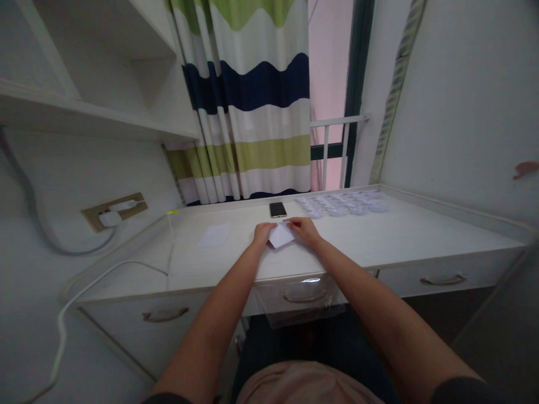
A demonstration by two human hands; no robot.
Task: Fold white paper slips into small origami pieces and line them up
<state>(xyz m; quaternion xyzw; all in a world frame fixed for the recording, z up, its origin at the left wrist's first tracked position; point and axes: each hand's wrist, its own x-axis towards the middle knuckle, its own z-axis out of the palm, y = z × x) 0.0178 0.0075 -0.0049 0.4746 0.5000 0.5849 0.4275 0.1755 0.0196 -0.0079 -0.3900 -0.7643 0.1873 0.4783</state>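
Between my hands, over the white desk, is a folded sheet of white paper (282,235). My left hand (264,232) pinches its left edge. At the upper right edge, the fingers of my right hand (304,230) are closed on the same paper. Just beyond the hands lies a dark phone (277,210), flat on the desk. Several small folded white pieces (341,203) sit in rows to the right of the phone. A flat stack or sheet of white paper (214,235) rests to the left of my left hand.
A clear plastic sheet (298,303) hangs over the desk's front edge near my lap. A white cable (126,262) runs across the desk's left side. Shelves (96,112) overhang the left, and a striped curtain (261,84) hangs behind. Low rims border the desk (400,230).
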